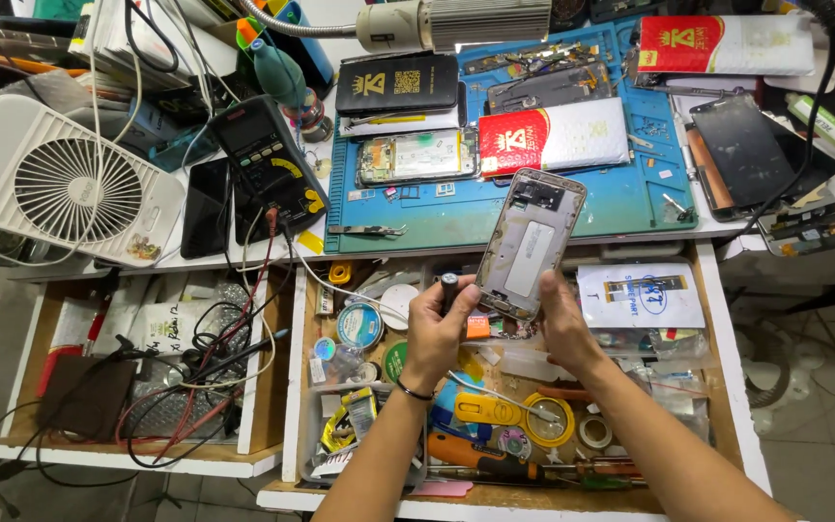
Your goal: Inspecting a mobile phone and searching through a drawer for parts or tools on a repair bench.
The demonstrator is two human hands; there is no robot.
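Right hand (567, 324) gripping phone frame (531, 244), left hand (440, 324) pinching dark tool (449, 286) — above cluttered open drawer (727, 372), blue mat (495, 208)

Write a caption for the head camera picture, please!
Two hands, left gripping a small dark tool, right holding an opened silver phone frame above a cluttered wooden drawer.

opened silver phone frame (531, 244), tilted, held aloft

Far on the blue mat: black flat box (397, 84), red-and-white padded pouch (553, 137); another (727, 44) far right. Dark screen panel (746, 155) right. White labelled bag (640, 296) in the near drawer.
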